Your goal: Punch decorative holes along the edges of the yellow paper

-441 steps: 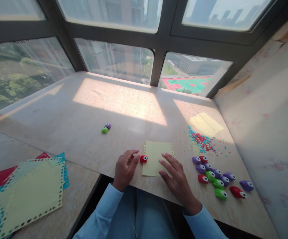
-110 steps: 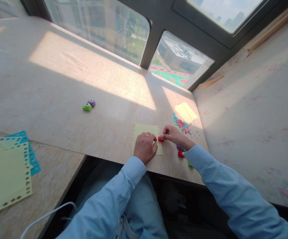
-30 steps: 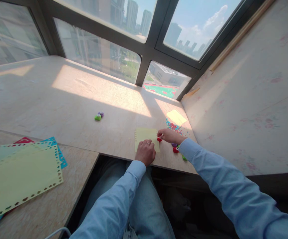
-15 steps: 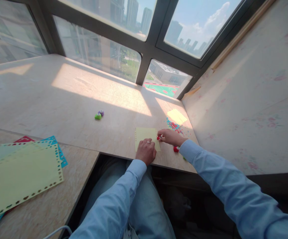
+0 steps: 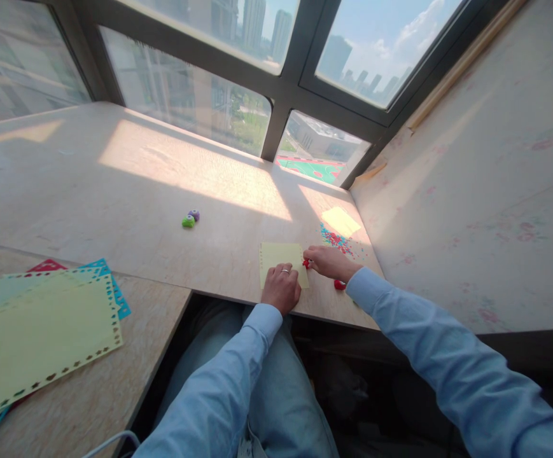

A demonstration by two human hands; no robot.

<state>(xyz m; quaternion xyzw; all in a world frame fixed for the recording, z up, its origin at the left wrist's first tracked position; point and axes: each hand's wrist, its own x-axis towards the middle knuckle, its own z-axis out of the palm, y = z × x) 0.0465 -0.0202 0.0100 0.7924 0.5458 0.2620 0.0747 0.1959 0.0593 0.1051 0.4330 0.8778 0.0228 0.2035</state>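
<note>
A small pale yellow sheet (image 5: 276, 254) with holes punched along its left edge lies near the front edge of the table. My left hand (image 5: 281, 288), with a ring on one finger, rests on its lower part, fingers spread a little and holding nothing. At the sheet's right edge my right hand (image 5: 326, 261) is closed on a small red punch (image 5: 306, 263), mostly covered by the fingers. Another red punch (image 5: 339, 285) sits on the table just below my right wrist.
Green (image 5: 188, 221) and purple (image 5: 194, 215) punches stand further left. Red and blue paper bits (image 5: 336, 240) lie beside a yellow paper (image 5: 340, 221) near the wall. Large punched sheets (image 5: 51, 337) are stacked at the left. Windows border the table's back.
My right hand and the red punch have shifted very slightly at the sheet's right edge. My left hand stays on the sheet.
</note>
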